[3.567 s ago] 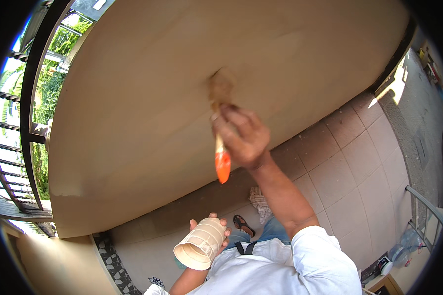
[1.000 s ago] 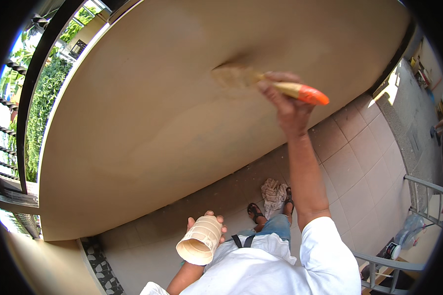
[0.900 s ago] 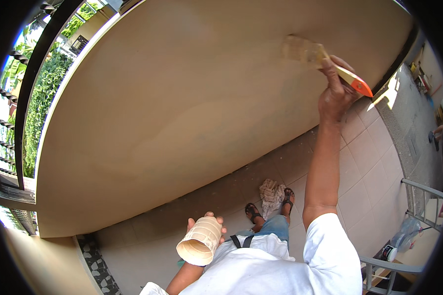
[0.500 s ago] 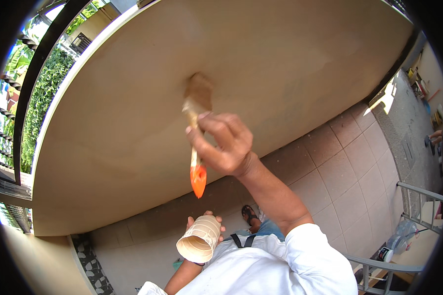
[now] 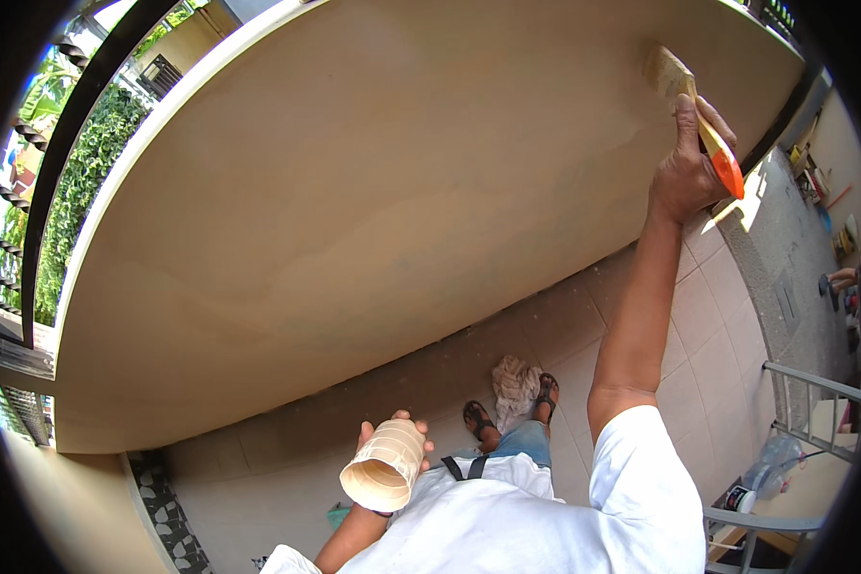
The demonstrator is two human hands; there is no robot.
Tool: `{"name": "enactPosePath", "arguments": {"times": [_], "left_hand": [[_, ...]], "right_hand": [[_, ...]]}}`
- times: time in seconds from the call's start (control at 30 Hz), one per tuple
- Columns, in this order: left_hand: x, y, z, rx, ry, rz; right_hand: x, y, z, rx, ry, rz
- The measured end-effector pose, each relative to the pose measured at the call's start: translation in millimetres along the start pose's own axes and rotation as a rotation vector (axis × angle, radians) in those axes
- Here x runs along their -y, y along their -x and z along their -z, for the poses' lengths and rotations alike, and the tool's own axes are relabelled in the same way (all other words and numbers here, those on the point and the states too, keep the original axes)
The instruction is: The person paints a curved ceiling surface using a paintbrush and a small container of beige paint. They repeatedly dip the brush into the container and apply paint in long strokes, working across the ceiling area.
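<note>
My right hand (image 5: 689, 172) grips a paintbrush (image 5: 716, 143) with a pale wooden handle and an orange end. Its bristles meet the tan wall (image 5: 402, 191) near the upper right of that surface. Close to my body, my left hand (image 5: 409, 421) is wrapped around a cream plastic cup (image 5: 385, 464) with ridged sides, tilted so its mouth faces me. The cup's bottom inside is in shadow, and how much it holds cannot be made out.
A crumpled cloth (image 5: 517, 381) lies on the tiled floor by my sandaled feet. At the right are a grey metal ladder (image 5: 818, 383) and a clear plastic bottle (image 5: 775, 459). Black metal bars (image 5: 53, 172) and greenery stand beyond the wall's left edge. Another person's hand (image 5: 842, 279) shows at far right.
My right hand has swept the brush from the wall's middle to its upper right, and the arm is stretched out. The left hand and cup stay nearly in place. The cloth has come into view.
</note>
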State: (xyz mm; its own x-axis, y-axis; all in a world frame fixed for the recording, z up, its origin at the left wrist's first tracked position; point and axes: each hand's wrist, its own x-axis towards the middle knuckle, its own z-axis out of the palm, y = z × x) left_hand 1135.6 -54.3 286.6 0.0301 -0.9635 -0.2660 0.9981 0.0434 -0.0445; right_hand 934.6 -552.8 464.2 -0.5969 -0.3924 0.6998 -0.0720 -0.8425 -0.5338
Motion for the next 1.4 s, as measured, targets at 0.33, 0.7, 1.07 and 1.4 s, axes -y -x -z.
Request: {"name": "enactPosePath", "arguments": {"times": [0.33, 0.7, 1.07, 1.4], "left_hand": [[3.7, -10.3, -16.1, -0.002, -0.055, -0.009], [4.4, -2.4, 6.0, 0.034, 0.001, 0.008], [3.6, 6.6, -0.1, -0.057, -0.062, -0.035], [2.2, 10.7, 26.9, -0.066, -0.027, -0.057]], "right_hand": [[166.0, 156.8, -56.5, 0.619, -0.326, 0.436], [20.1, -15.8, -23.9, 0.014, -0.068, 0.062], [157.3, 245.4, -14.8, 0.809, -0.293, 0.375], [-27.7, 176.1, 53.6, 0.258, -0.081, -0.164]]}}
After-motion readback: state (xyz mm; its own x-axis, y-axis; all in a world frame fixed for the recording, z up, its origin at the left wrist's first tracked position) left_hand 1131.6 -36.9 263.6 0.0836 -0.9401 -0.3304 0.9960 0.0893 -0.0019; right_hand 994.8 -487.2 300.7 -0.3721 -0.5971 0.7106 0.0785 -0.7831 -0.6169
